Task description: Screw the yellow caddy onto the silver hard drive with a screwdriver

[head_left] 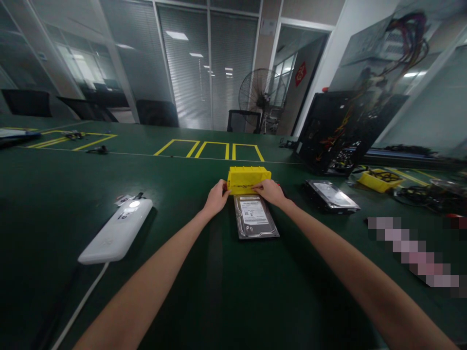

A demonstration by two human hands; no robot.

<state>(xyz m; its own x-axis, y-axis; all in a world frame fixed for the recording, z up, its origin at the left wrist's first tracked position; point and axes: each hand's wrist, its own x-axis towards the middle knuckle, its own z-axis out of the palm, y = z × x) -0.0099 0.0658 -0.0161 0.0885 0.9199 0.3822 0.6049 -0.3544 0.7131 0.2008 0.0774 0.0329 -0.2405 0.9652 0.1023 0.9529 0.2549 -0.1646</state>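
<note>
A small yellow plastic bin [250, 173] stands at the far end of a hard drive [254, 216], its open side towards me. Small dark pieces, too small to name, lie in a row along its bottom. My left hand [218, 195] grips the bin's left side between thumb and fingers. Over the bin's front right part, my right hand [270, 191] has its fingers pressed together at the small pieces; whatever is between the fingertips is hidden. The hard drive lies flat on the green table, label up, with its far end against the bin.
To the right lie another hard drive [331, 196], a black computer case [328, 131] with loose cables, and a second yellow bin [380, 180]. A white power bank [116, 231] with a cable rests at left. Yellow tape outlines [212, 143] mark the table's far side.
</note>
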